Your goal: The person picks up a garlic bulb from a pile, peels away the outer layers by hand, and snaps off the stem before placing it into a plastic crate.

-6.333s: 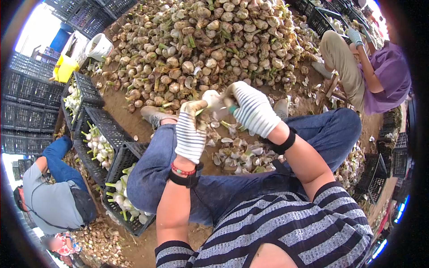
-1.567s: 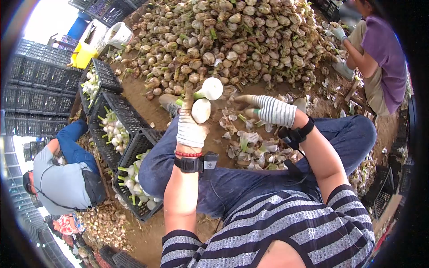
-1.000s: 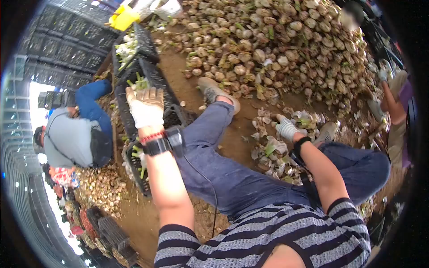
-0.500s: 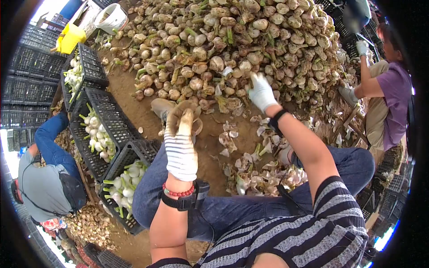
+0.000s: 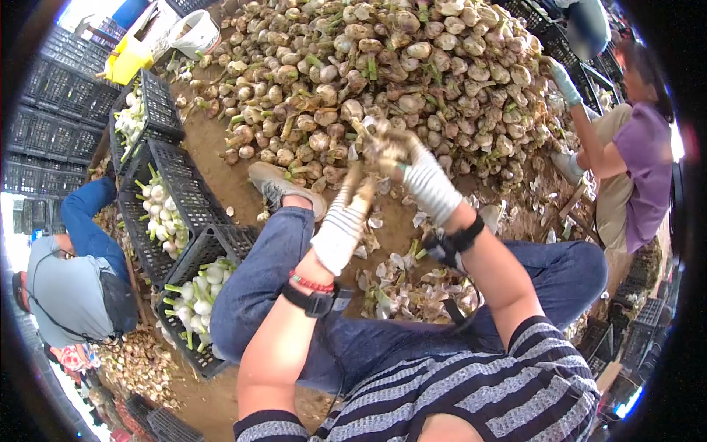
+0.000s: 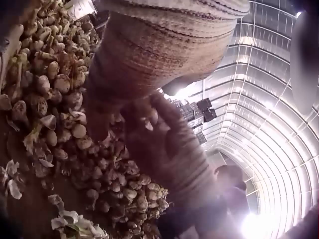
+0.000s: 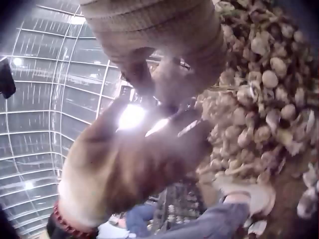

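In the head view, both gloved hands meet just in front of a heap of unpeeled garlic point(image 5: 412, 88). Dirty garlic point(image 5: 383, 153) with dry skin lies between their fingers, blurred. My right hand point(image 5: 429, 180) grips it from the right, and the fingers of my left hand point(image 5: 345, 225) curl against it from the left. A pale bit of garlic point(image 6: 151, 118) shows between the hands in the left wrist view. The right wrist view has my left hand point(image 7: 119, 169) below my right hand point(image 7: 159, 35); their fingertips overlap, hiding most of the garlic.
Black crates point(image 5: 204, 234) of peeled garlic with green stems stand along the left. Loose skins point(image 5: 412, 283) litter the ground between my legs. People sit at the left point(image 5: 77, 287) and right point(image 5: 641, 158). A yellow container point(image 5: 127, 60) and white bucket point(image 5: 194, 34) stand far left.
Earlier, my left hand carried two clean bulbs to the crates and came back without them. My right hand reached to the heap, then drew back with dirty garlic to meet my left.
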`<action>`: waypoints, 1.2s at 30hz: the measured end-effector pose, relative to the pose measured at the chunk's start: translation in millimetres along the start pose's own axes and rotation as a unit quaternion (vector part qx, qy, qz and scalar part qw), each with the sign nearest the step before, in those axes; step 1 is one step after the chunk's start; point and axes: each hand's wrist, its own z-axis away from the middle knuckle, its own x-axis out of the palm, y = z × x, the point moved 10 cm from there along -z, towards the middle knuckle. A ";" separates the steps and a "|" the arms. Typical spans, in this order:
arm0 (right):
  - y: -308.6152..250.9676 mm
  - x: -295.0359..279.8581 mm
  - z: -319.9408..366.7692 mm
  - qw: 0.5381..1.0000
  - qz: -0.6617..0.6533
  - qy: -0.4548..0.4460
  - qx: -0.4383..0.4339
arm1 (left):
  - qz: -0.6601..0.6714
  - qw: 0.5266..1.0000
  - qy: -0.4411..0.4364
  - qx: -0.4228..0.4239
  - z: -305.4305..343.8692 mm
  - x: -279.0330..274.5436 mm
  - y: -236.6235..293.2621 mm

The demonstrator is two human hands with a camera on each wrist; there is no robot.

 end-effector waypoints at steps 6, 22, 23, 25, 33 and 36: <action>8.1 3.8 60.3 0.978 -0.200 -0.057 -0.011 | 0.060 0.993 -0.030 0.098 3.4 15.6 19.0; -72.7 28.7 93.0 0.995 0.072 0.019 -0.073 | -0.392 0.802 0.083 0.443 72.7 33.0 96.8; -69.3 31.1 95.3 0.994 0.095 0.028 -0.040 | -0.368 0.824 0.067 0.426 66.7 28.7 89.8; -69.0 30.2 96.4 0.996 0.074 0.034 -0.045 | -0.343 0.844 0.053 0.408 62.9 23.9 83.6; -78.6 20.2 97.7 0.974 0.187 -0.011 -0.130 | -0.165 0.955 -0.039 0.243 39.2 20.0 55.0; -77.2 17.4 93.1 0.958 0.258 0.005 -0.121 | -0.076 0.975 -0.055 0.200 49.8 26.2 65.1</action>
